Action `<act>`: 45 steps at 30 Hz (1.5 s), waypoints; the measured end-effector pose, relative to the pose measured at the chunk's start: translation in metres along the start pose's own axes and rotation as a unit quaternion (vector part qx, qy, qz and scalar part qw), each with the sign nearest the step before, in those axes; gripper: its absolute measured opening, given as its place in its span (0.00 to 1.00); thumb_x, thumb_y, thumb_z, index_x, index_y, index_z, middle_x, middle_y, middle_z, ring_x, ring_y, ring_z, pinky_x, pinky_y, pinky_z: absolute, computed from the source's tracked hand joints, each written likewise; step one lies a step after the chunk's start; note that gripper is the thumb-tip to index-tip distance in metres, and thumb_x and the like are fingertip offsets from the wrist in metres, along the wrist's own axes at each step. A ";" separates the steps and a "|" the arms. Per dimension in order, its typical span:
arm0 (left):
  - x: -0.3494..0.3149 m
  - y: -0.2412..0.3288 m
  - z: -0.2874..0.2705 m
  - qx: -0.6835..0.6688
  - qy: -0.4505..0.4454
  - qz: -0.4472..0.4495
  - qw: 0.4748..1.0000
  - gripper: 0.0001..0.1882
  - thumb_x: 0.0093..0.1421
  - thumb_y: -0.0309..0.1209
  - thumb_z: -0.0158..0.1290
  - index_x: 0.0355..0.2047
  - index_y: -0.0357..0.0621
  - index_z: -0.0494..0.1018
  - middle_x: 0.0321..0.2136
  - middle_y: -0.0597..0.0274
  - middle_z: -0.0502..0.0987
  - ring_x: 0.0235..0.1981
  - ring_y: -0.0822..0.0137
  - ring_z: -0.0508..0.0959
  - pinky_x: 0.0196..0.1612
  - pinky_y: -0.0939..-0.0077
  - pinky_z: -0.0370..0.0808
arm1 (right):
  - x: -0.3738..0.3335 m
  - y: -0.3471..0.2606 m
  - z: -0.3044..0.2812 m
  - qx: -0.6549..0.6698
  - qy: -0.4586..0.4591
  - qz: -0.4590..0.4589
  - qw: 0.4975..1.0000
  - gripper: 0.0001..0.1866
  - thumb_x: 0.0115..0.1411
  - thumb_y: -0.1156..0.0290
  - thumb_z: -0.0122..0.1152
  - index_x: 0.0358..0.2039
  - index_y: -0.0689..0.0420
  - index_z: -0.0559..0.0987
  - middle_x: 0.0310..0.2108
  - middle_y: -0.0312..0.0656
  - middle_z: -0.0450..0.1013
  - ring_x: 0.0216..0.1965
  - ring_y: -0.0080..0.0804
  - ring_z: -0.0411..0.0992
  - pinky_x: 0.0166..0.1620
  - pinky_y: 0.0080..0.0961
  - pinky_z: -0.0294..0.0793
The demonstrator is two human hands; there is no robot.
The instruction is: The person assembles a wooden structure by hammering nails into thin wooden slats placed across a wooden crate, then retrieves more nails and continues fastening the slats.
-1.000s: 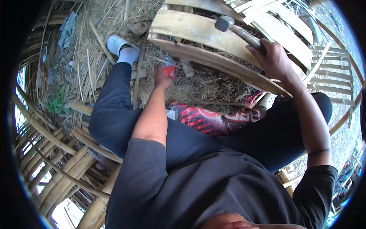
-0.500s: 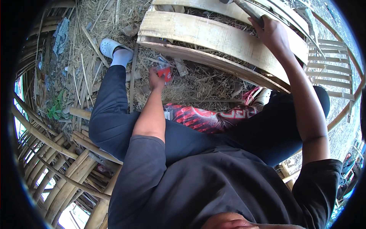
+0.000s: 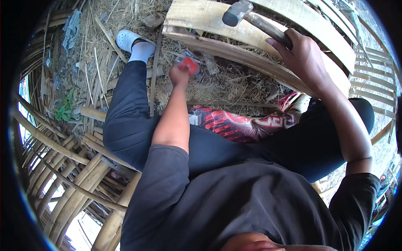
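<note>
My right hand [image 3: 305, 56] is wrapped round the wooden handle of a hammer [image 3: 270, 30]. The dark metal head points left and stands over the pale, curved slats of a wood or bamboo piece [image 3: 201, 14]. Closer to the middle, my left hand [image 3: 179, 76] grips a red and clear plastic cup [image 3: 189, 65], a little above the straw-covered ground. Motion blurs the cup and the fingers, and what it contains cannot be made out. The slatted piece's near edge lies just beyond the cup.
A red and black printed cloth [image 3: 234, 125] lies between my legs. Bamboo poles [image 3: 71, 201] are stacked at the lower left, beside a small green plant [image 3: 64, 111]. Another slatted bamboo piece [image 3: 374, 85] stands at the right. A grey rag [image 3: 72, 29] lies at the far left.
The hammer has come down and nearer, so its whole head now shows over the slats. My left hand has moved slightly away from me and to the right with the cup.
</note>
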State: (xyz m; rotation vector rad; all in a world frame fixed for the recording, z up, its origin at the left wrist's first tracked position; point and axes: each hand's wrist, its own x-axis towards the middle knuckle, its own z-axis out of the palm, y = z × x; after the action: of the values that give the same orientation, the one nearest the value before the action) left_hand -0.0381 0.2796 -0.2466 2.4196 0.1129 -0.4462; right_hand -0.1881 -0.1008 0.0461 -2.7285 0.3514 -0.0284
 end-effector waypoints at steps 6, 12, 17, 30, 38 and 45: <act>0.010 0.040 -0.024 0.024 0.384 0.200 0.901 0.16 0.49 0.20 0.60 0.41 0.39 0.81 0.43 0.45 0.81 0.46 0.45 0.81 0.53 0.58 0.77 | -0.012 0.018 0.024 0.004 0.027 -0.108 0.994 0.21 0.66 0.55 0.62 0.30 0.62 0.71 0.19 0.54 0.74 0.24 0.56 0.76 0.28 0.45 0.75; 0.005 -0.018 0.004 -0.016 0.039 -0.046 0.998 0.23 0.50 0.23 0.56 0.49 0.40 0.80 0.48 0.43 0.81 0.52 0.46 0.80 0.60 0.58 0.73 | -0.012 0.016 0.030 -0.040 0.026 -0.121 0.992 0.21 0.66 0.55 0.62 0.32 0.62 0.70 0.18 0.53 0.74 0.22 0.54 0.76 0.26 0.44 0.75; -0.031 -0.096 0.057 0.326 -0.114 0.154 0.926 0.29 0.51 0.25 0.56 0.57 0.45 0.77 0.57 0.44 0.76 0.59 0.53 0.76 0.63 0.62 0.71 | -0.007 0.009 0.030 -0.050 0.035 -0.143 0.988 0.21 0.67 0.54 0.61 0.33 0.61 0.70 0.17 0.51 0.74 0.21 0.52 0.76 0.25 0.43 0.75; -0.023 -0.081 -0.020 0.170 -0.263 -0.102 0.944 0.17 0.56 0.33 0.62 0.47 0.50 0.84 0.46 0.53 0.84 0.48 0.58 0.84 0.55 0.70 0.76 | -0.008 0.020 0.031 -0.040 0.025 -0.149 0.988 0.20 0.67 0.54 0.60 0.32 0.59 0.70 0.18 0.50 0.74 0.21 0.52 0.76 0.25 0.44 0.74; -0.026 -0.093 -0.001 0.097 -0.243 -0.074 0.962 0.16 0.57 0.30 0.61 0.46 0.48 0.84 0.43 0.57 0.86 0.45 0.66 0.84 0.52 0.72 0.77 | -0.005 0.016 0.028 -0.043 0.002 -0.134 0.990 0.21 0.68 0.54 0.59 0.31 0.59 0.70 0.18 0.51 0.74 0.22 0.54 0.76 0.26 0.46 0.75; -0.027 -0.025 0.013 0.080 -0.191 0.135 0.969 0.16 0.57 0.27 0.59 0.47 0.47 0.83 0.43 0.53 0.85 0.45 0.61 0.85 0.49 0.71 0.79 | -0.005 0.017 0.028 -0.055 -0.027 -0.107 0.992 0.21 0.67 0.53 0.59 0.32 0.60 0.70 0.18 0.52 0.74 0.23 0.55 0.76 0.27 0.47 0.75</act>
State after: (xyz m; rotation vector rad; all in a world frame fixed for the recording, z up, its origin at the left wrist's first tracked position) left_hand -0.0720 0.2916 -0.2613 2.4071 -0.4292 -0.8077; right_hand -0.1952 -0.1045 0.0139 -2.8585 0.0435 0.0069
